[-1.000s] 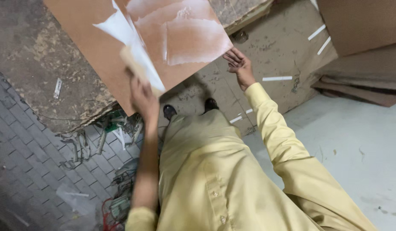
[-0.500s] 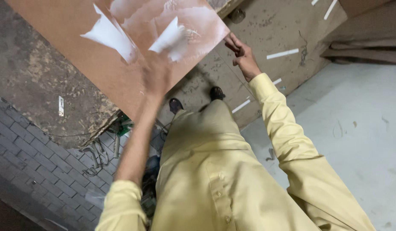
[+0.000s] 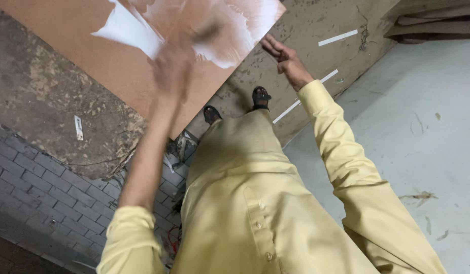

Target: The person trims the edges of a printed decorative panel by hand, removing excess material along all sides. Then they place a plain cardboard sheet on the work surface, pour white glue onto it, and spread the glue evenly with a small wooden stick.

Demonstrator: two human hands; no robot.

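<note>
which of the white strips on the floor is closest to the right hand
The long white strip running diagonally just below the right hand, partly hidden by the yellow sleeve. The other strip lies farther off toward the upper right.

Camera inventory, one item: I have a single head view, worn on the person's head and looking steeply down along the yellow shirt (image 3: 255, 203). Taking the brown board (image 3: 93, 61) as landmark: it fills the upper left, beyond the chest; the sandalled feet (image 3: 235, 104) stand just below its lower right edge. The shirt is close to the lens, the board at arm's reach, the floor farther. I have no second view, so nothing is shared.
</note>
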